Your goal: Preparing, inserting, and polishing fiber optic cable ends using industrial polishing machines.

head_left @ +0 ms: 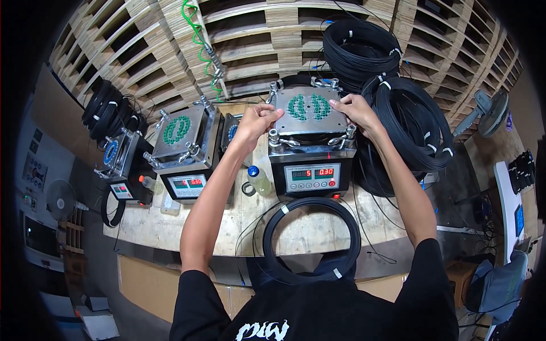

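Note:
In front of me stands a polishing machine (310, 152) with red digits on its front panel. Its square metal plate (297, 127) carries a ring of green connectors (328, 108). At the plate's left edge my left hand (259, 120) is closed, thumb and fingers pinching the rim. My right hand (354, 112) grips the opposite edge, its thumb on top near the connectors. Clamp knobs sit at the corners, and those in front (274, 136) stand upright or tilted. Fingers beneath the plate are hidden. A coil of black cable (354, 233) lies by the table's front edge, against me.
Two more machines stand to the left, one with green connectors (176, 130), one with blue (111, 152). Between them and mine is a blue-capped bottle (259, 181). Large black cable coils (392, 119) crowd the right side. Behind rise wooden pallets (244, 34) and a green coiled hose (196, 37).

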The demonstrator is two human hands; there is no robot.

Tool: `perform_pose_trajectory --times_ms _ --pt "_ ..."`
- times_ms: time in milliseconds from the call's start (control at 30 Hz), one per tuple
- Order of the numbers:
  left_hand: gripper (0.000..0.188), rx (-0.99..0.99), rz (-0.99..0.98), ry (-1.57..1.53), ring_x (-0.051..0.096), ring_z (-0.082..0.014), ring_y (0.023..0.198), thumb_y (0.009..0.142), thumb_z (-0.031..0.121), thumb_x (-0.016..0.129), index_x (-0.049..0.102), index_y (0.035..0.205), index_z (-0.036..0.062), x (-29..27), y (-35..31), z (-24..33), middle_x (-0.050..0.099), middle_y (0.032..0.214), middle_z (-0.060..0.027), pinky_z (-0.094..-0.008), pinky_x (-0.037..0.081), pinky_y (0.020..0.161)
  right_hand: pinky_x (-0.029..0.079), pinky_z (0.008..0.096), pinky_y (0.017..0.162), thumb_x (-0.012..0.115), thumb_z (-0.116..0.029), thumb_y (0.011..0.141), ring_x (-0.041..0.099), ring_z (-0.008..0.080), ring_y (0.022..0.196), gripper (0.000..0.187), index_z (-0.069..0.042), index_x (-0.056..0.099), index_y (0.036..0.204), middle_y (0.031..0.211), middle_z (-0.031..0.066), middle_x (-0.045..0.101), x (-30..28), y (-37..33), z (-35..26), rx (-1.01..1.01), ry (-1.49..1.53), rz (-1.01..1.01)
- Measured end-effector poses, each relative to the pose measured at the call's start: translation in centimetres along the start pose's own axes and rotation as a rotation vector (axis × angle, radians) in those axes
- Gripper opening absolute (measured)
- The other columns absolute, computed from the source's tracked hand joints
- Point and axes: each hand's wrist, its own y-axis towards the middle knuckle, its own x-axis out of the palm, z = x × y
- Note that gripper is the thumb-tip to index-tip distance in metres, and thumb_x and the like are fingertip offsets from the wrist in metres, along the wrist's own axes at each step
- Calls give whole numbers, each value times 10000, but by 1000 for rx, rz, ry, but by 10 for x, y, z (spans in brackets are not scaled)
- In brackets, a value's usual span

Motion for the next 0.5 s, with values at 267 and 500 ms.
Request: perform_pose_trajectory --times_ms 267,500 --pt "533 89 71 340 549 -45 610 862 299 842 644 1185 -76 1 1 -4 672 733 -6 -221 381 543 451 246 544 782 -315 926 588 91 650 394 -24 532 1016 819 125 707 5 -1 10 -124 -102 106" --pt "515 39 27 216 574 -70 787 910 325 799 629 1231 -40 -6 -3 -13 674 863 -19 -229 419 706 437 252 553 755 -278 944 593 108 662 350 -32 530 1051 801 100 689 4 1 7 -111 -131 38"
